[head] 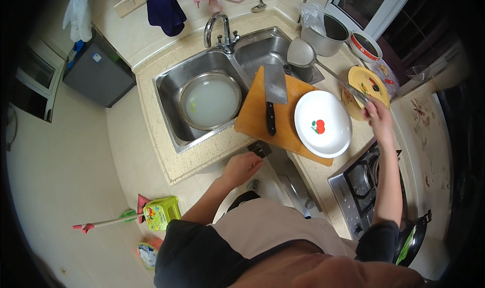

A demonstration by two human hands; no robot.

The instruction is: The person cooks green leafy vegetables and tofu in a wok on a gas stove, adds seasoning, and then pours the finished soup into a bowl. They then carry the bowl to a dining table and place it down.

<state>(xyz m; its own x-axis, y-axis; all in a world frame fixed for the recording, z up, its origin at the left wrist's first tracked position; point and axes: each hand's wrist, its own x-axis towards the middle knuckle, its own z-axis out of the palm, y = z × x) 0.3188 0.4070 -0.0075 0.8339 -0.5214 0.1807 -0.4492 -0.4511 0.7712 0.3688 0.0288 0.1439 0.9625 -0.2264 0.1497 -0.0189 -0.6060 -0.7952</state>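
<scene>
My right hand [379, 121] grips the handle end of a metal wok turner [301, 53]. Its broad wet blade hangs over the edge of the right sink basin. Before my body, my left hand [244, 168] is in the air with fingers loosely bent, holding nothing. A wooden cutting board [250, 114] lies across the counter corner and partly over the sink. On it rest a cleaver [276, 85] with a black handle and a white oval dish [322, 110] with a cherry print. Beneath my right hand stands a yellow lidded enamel pot [363, 78].
The left sink basin [166, 95] holds a metal bowl [210, 100] of cloudy water. A faucet [223, 30] rises behind. A large pot [327, 38] and a red-rimmed bowl [365, 45] stand at the back right. Nearby are a gas stove [358, 189] and a wok [420, 235] containing greens.
</scene>
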